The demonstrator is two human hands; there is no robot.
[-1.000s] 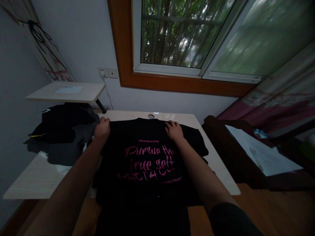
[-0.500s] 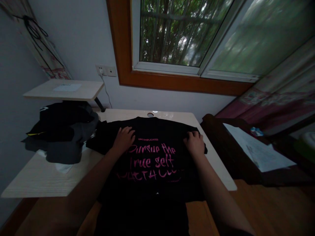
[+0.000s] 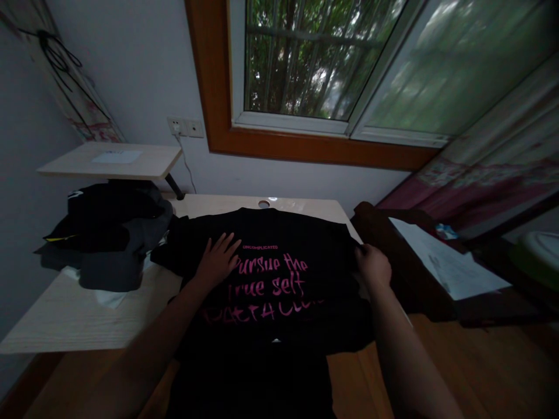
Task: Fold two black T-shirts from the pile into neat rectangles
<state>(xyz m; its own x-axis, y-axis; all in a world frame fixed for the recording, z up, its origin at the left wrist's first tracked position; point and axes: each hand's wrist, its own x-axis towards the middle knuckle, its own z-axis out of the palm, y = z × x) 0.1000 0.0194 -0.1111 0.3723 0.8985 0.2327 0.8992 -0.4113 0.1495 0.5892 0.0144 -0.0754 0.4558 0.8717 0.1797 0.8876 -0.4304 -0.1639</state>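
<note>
A black T-shirt (image 3: 262, 233) with pink lettering lies spread over the desk (image 3: 305, 205), its collar edge toward the wall and its lower part toward my body. My left hand (image 3: 218, 261) rests flat on the shirt's left chest, fingers spread, beside the small printed word. At the shirt's right sleeve, my right hand (image 3: 374, 266) has its fingers closed on the sleeve fabric, out past the desk's right edge. The lowest line of lettering is partly lost in a fold.
Dark folded clothes (image 3: 109, 238) are heaped on the desk's left, below a raised shelf (image 3: 148, 166) with a paper on it. Right of the desk, papers (image 3: 445, 262) lie on a dark brown surface. A window (image 3: 323, 70) and a wall socket (image 3: 186, 127) are behind.
My right hand has moved outward to the right and now grips the sleeve, pulling it along. My left hand has flattened and spread its fingers in nearly the same place.
</note>
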